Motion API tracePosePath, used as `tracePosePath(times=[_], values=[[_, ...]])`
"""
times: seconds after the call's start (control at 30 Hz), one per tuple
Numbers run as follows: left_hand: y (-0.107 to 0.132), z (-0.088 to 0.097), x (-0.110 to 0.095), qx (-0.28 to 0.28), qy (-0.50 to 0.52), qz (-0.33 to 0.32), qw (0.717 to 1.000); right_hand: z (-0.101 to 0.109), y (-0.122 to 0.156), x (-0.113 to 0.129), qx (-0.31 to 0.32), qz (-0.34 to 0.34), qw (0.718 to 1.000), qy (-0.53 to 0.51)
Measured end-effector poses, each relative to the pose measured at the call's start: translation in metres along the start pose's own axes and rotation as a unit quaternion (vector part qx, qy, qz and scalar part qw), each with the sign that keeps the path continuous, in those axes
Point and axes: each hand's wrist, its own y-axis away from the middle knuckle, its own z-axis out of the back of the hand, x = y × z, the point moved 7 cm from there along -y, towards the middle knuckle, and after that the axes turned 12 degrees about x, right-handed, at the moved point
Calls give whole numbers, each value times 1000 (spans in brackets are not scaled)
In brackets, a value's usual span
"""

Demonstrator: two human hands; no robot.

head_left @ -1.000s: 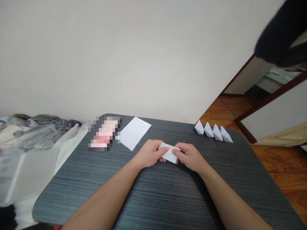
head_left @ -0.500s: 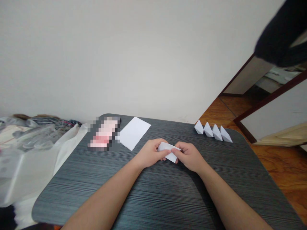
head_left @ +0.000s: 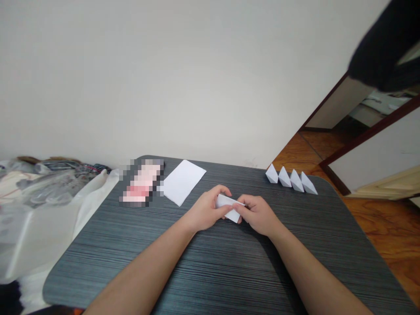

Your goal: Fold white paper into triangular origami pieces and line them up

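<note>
Head view: left hand [head_left: 206, 211] and right hand [head_left: 257, 215] grasp opposite ends of the folded paper [head_left: 226, 201], over the table's [head_left: 210, 271] middle; long axis runs crosswise, hand to hand, neither nearer.

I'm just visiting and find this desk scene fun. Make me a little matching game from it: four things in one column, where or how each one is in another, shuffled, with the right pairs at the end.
Things
1. small paper
2. large paper
3. four paper shapes
4. table

Where or how
A. lined up near the far right corner
B. held by the left hand and right hand
C. dark, with fine streaks
D. lying flat, toward the left

Pairs: 1-B, 2-D, 3-A, 4-C
</note>
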Motion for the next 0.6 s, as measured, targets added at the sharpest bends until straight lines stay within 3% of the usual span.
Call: tracePosePath(times=[0.3, 0.6], values=[[1, 1, -7, 1, -17, -3, 1000, 0, 1, -1, 0, 4, 1000, -16], [1, 3, -2, -7, -18, 4, 1000, 2, 2, -9, -16, -12, 999, -30]])
